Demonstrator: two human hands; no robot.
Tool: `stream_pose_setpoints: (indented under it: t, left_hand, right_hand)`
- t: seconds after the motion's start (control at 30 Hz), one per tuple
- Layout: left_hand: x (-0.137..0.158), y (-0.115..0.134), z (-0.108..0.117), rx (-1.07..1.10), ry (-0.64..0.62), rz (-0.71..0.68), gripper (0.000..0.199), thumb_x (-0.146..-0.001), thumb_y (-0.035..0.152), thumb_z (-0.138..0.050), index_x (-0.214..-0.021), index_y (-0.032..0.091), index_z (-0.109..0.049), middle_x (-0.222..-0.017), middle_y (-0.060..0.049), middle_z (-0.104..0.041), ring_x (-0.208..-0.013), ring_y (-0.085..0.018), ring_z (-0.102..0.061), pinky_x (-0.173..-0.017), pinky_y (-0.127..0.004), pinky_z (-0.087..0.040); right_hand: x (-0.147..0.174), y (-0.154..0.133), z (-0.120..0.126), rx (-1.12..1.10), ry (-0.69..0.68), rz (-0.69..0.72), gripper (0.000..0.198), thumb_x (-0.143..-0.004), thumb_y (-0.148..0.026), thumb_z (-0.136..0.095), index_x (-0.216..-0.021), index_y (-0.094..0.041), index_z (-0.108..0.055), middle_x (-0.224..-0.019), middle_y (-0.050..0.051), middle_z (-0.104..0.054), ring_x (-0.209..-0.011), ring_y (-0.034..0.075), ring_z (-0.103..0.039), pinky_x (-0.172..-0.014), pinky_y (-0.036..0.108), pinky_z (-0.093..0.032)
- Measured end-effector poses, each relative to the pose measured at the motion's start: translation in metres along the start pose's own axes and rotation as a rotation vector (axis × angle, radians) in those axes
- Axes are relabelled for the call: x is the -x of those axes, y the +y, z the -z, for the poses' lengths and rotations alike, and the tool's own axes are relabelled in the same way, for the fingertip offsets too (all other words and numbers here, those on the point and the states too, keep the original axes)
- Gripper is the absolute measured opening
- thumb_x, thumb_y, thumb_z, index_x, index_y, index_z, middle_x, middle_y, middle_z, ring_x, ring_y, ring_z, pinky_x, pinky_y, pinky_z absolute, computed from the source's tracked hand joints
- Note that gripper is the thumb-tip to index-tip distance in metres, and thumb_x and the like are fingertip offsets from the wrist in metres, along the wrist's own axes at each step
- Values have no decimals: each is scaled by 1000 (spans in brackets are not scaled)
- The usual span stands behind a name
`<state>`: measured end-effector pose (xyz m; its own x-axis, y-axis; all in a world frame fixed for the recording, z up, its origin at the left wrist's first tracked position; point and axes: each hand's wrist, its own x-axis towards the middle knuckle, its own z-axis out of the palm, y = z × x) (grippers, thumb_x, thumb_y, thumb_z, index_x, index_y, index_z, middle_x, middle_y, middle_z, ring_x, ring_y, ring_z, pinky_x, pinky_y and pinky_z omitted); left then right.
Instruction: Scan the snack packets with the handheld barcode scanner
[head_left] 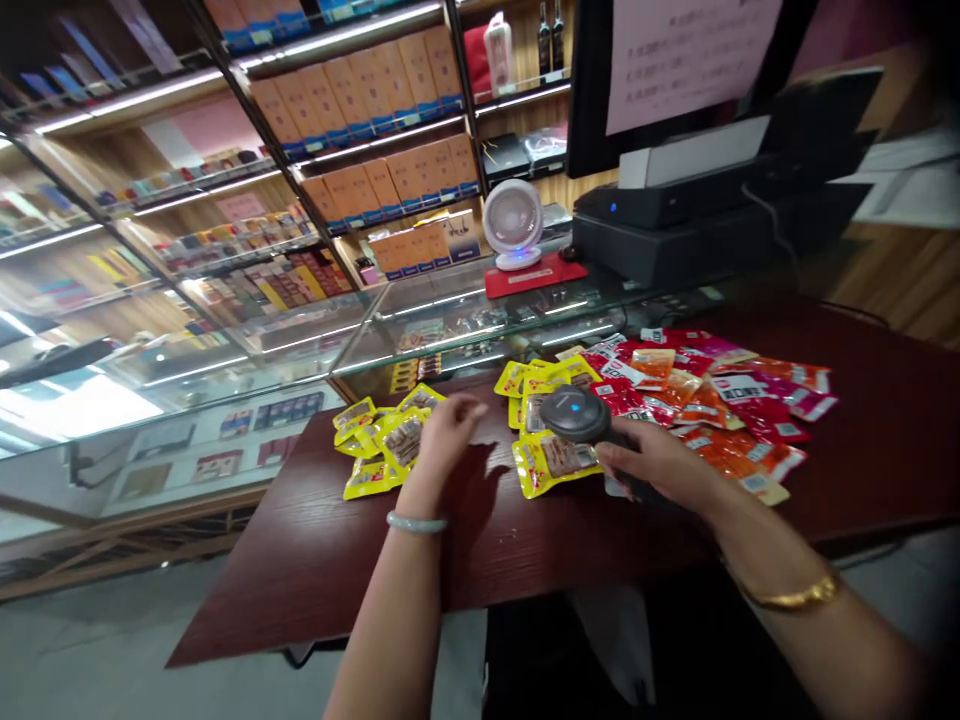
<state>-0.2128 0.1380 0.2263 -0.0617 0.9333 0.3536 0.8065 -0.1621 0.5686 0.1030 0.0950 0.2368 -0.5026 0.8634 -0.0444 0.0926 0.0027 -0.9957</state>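
My right hand (664, 460) is wrapped round the grip of a black barcode scanner (576, 412), whose head shows a small blue light. The scanner head is over a pile of yellow snack packets (538, 470) with clear windows. My left hand (448, 428) hangs just right of a second group of yellow snack packets (367, 478), fingers loosely curled and nothing visible in them. Part of that group is hidden behind the hand. Right of the scanner lies a heap of red, orange and purple snack packets (750, 395).
The packets lie on a dark red-brown table (262, 590). Behind it stands a glass display case (442, 290) with a small white fan (513, 225) on a red mat (534, 276). A black monitor and till unit (675, 235) stand at the back right. Stocked shelves (360, 95) line the wall.
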Motion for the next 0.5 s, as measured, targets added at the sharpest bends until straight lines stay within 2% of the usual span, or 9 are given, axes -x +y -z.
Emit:
stream_pose_setpoints:
  t: [0.07,0.1,0.17,0.3,0.5]
  left_hand:
    - [8,24,-22,-26,-241,-177,35,-80,46,-66,-106,21,-68,-101,-7,-68,-94,-21,-61,-86,-32,-46]
    - [13,35,-31,-82,-302,-233,43,-76,48,-70,-110,22,-67,-107,-8,-66,-101,-24,-60,-91,-34,-44]
    - [22,54,-43,-226,-355,-262,57,-68,54,-75,-114,23,-64,-117,-11,-62,-112,-29,-54,-97,-39,-39]
    - [31,73,-51,-418,-404,-135,64,-57,62,-79,-102,21,-61,-115,-14,-61,-115,-34,-51,-98,-43,-36]
    - [34,74,-47,-417,-443,36,63,-67,56,-76,-111,20,-51,-95,-11,-68,-93,-31,-65,-81,-35,-41]
  right_hand:
    - [23,10,2,-12,83,-27,42,-82,-59,-65,-85,-18,-54,-62,-4,-55,-45,9,-52,-42,21,-41]
    - [33,14,2,-26,115,-42,42,-82,-59,-65,-83,-19,-54,-62,-4,-55,-45,9,-52,-43,22,-42]
    - [48,23,4,-72,151,-64,43,-82,-61,-64,-82,-19,-54,-62,-3,-55,-45,10,-52,-43,22,-42]
    - [66,33,6,-89,139,-99,44,-82,-62,-64,-86,-19,-54,-61,-3,-55,-44,10,-53,-41,21,-39]
    - [77,36,3,-109,93,-108,44,-83,-61,-63,-83,-19,-52,-63,-3,-55,-45,9,-52,-42,20,-39]
